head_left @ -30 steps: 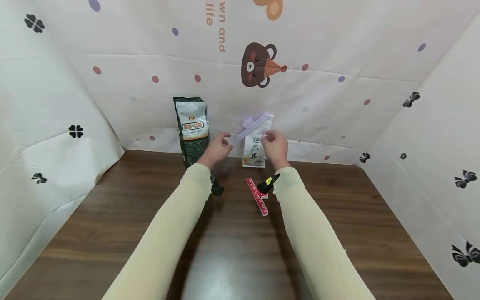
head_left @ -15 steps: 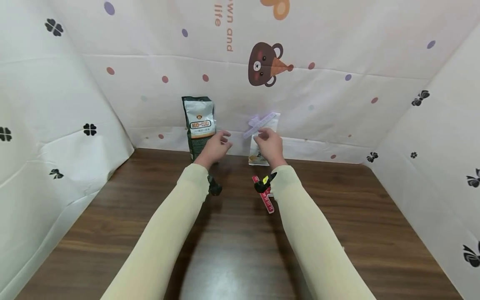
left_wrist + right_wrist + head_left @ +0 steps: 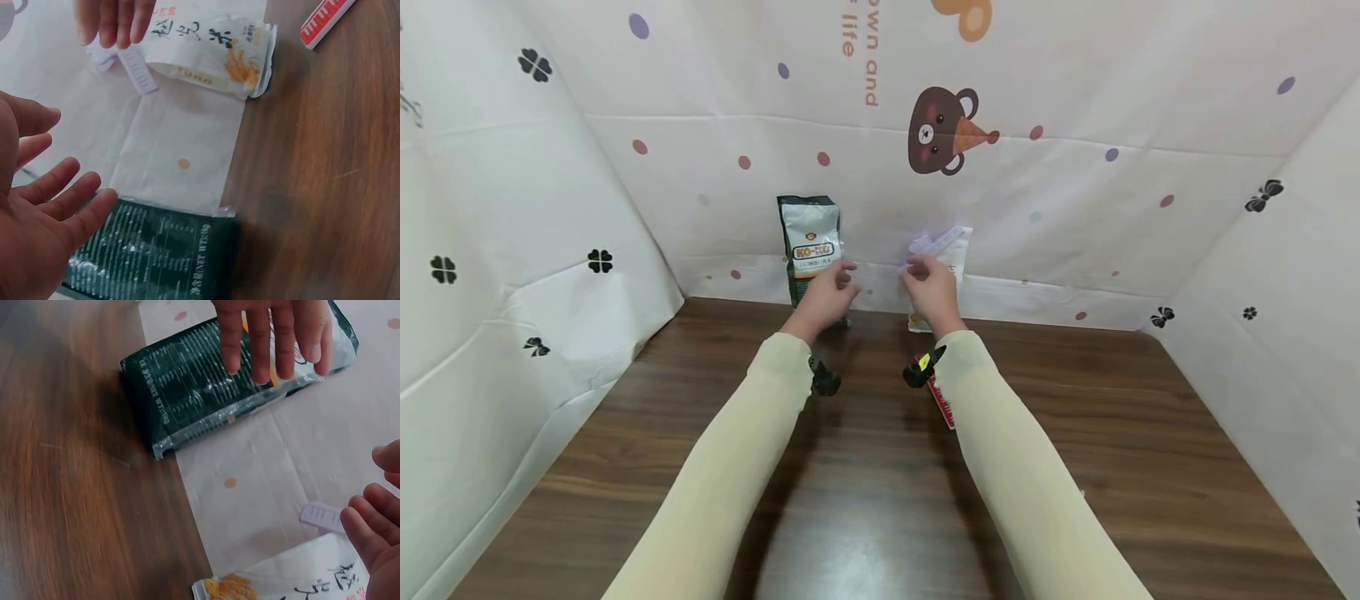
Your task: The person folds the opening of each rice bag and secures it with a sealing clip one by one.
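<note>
A green-and-silver KO-KO packet [image 3: 811, 229] stands against the patterned backdrop on the left. My left hand [image 3: 822, 302] is at its lower right side, fingers spread and relaxed. To the right, a smaller white rice packet [image 3: 959, 260] leans upright, with a purple bag clip [image 3: 942, 242] slanting across its top. My right hand [image 3: 932, 293] is in front of this packet, its fingertips overlapping the clip's lower end in the head view. The right wrist view shows those fingers loosely extended beside the purple clip [image 3: 322, 516]. Both hands hold nothing.
A red-and-white bag clip [image 3: 944, 407] lies on the brown wooden table [image 3: 850, 467], partly covered by my right sleeve. White printed cloth [image 3: 1045, 217] rises behind the packets and along both sides. Each wrist wears a small black camera.
My right hand has moved left across the white packet to the purple clip's lower end. The left hand has shifted left, overlapping the green packet more. The head view has turned slightly left.
</note>
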Available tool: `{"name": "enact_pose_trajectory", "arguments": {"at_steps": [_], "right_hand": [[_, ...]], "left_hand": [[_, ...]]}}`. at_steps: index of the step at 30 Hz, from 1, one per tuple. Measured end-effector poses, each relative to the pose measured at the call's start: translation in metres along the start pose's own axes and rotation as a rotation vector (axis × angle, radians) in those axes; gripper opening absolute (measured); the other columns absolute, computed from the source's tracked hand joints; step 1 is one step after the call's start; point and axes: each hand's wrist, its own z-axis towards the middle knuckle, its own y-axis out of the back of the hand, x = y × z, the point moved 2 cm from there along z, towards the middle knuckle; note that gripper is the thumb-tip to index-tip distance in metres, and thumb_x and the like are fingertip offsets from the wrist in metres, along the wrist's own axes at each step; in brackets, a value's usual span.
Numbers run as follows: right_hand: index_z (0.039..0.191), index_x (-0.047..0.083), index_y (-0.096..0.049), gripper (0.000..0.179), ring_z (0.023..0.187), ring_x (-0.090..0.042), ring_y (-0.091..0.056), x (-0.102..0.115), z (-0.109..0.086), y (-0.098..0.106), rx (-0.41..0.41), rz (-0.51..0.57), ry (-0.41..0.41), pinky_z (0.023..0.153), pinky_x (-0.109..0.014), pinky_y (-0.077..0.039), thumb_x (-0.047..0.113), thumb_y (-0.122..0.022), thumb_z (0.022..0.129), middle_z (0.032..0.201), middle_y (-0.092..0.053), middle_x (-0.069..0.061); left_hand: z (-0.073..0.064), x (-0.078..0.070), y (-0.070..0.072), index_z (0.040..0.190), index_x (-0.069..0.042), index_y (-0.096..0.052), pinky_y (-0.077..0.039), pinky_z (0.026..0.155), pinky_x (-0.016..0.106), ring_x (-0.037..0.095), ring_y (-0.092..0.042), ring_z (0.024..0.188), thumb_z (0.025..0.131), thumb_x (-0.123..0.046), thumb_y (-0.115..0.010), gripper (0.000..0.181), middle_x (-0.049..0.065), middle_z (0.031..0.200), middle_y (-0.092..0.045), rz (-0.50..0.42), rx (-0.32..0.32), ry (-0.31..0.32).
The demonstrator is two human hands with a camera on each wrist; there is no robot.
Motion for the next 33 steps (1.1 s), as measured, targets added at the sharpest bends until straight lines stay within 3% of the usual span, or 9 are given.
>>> {"name": "enact_pose_trajectory", "arguments": {"at_steps": [10,24,33], "right_hand": [[0.132,0.010,-0.055,0.043,0.120,-0.026,-0.056,0.007,-0.001,-0.018,0.073,0.017,0.007,0.098,-0.044,-0.048,0.027,-0.062,0.093,0.128,-0.059,-0.010],[0.134,0.017,-0.053,0.044,0.126,-0.024,-0.052,0.011,0.006,-0.032,0.144,0.021,-0.006,0.100,-0.044,-0.046,0.034,-0.059,0.094,0.135,-0.056,-0.007],[0.134,0.017,-0.053,0.046,0.125,-0.023,-0.053,0.017,0.011,-0.036,0.136,0.003,0.059,0.101,-0.044,-0.045,0.038,-0.058,0.094,0.134,-0.057,-0.006]], "left_hand": [[-0.002,0.006,0.018,0.140,-0.022,-0.042,-0.045,0.101,0.049,0.025,-0.047,0.130,0.098,-0.031,-0.053,0.044,0.006,0.142,-0.049,-0.041,-0.052,0.017],[-0.010,0.001,0.037,0.142,-0.020,-0.041,-0.046,0.099,0.050,0.029,-0.049,0.127,0.099,-0.025,-0.052,0.045,0.011,0.139,-0.048,-0.064,-0.089,-0.002],[-0.008,0.004,0.047,0.142,-0.021,-0.040,-0.046,0.099,0.051,0.028,-0.049,0.124,0.099,-0.027,-0.053,0.045,0.010,0.139,-0.047,-0.055,-0.133,0.031]]}}
